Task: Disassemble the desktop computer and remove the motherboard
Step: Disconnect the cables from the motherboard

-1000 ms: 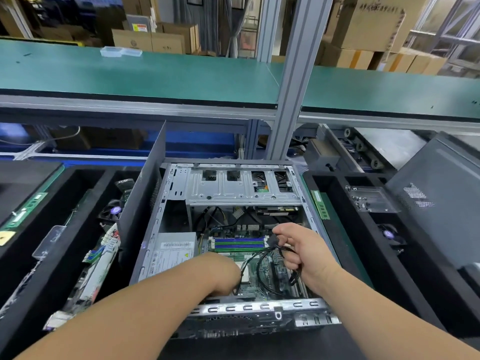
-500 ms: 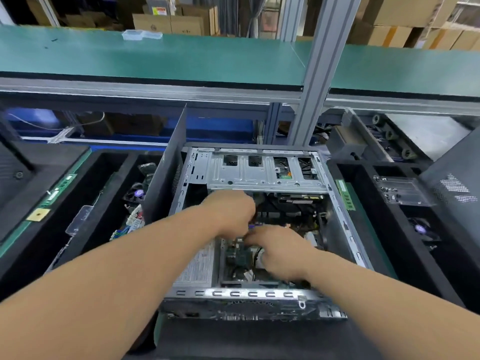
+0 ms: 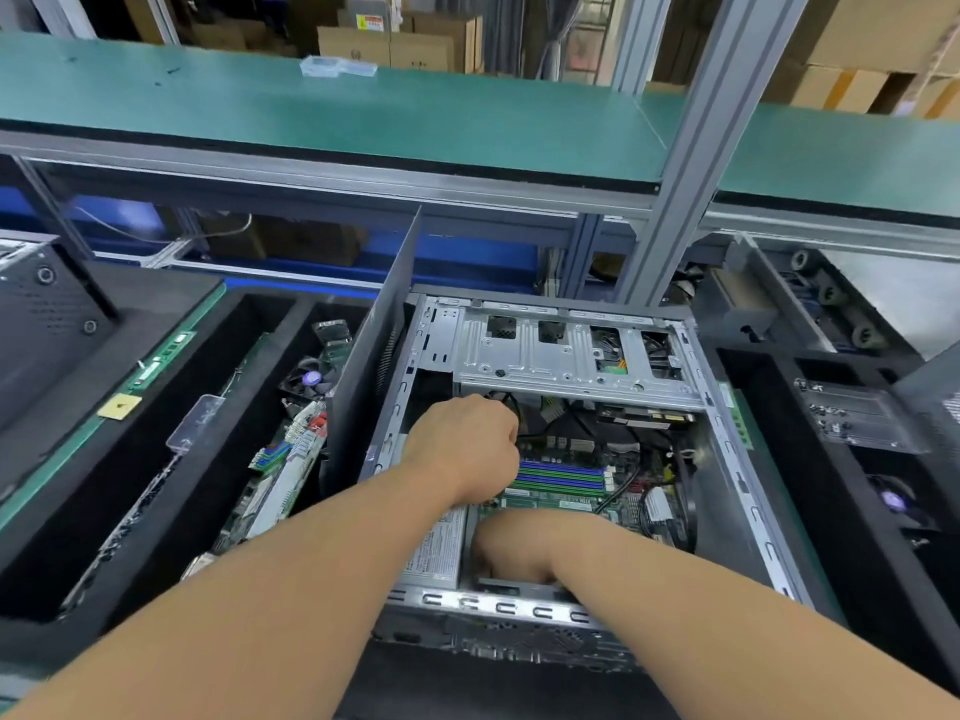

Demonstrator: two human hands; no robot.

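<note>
Still mid-strip: board seated, cables in the way

Clearly the case point(image 3: 727, 459) lies open on the bench, side panel off, motherboard point(image 3: 563, 488) inside (memory slots look empty). The left hand point(image 3: 462, 449) is fisted, apparently around black cables point(image 3: 618, 488); the right hand point(image 3: 511, 556) curls low by the board, grip hidden. Unplugging and lifting out remain

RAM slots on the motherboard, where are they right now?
Head view: the RAM slots sit mid-case, just right of the left hand, beyond the right hand, and nearer than the drive cage.
</note>
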